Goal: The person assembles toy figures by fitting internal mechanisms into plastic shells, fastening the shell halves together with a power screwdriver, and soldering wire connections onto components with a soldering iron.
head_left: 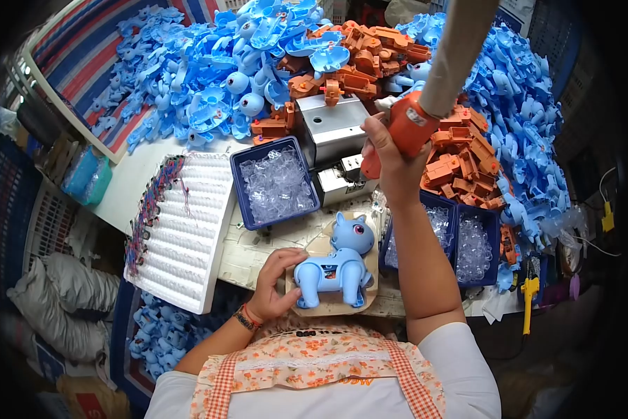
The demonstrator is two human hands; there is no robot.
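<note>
My left hand [275, 283] rests on the rump of a blue toy pony [336, 264] that lies on its side on a small wooden board [367, 300] at the table's near edge. My right hand [391, 164] is raised above the table and grips the orange handle of a hanging power screwdriver [406, 129], whose beige sleeve [461, 49] runs up out of view. The screwdriver's tip is hidden behind my hand, above a grey metal fixture [331, 126].
A blue tray of clear plastic parts [275, 183] sits left of the fixture; two more such trays [461, 241] lie at the right. Heaps of blue toy shells [216, 70] and orange parts [461, 160] fill the back. A white ridged foam tray [188, 223] lies left.
</note>
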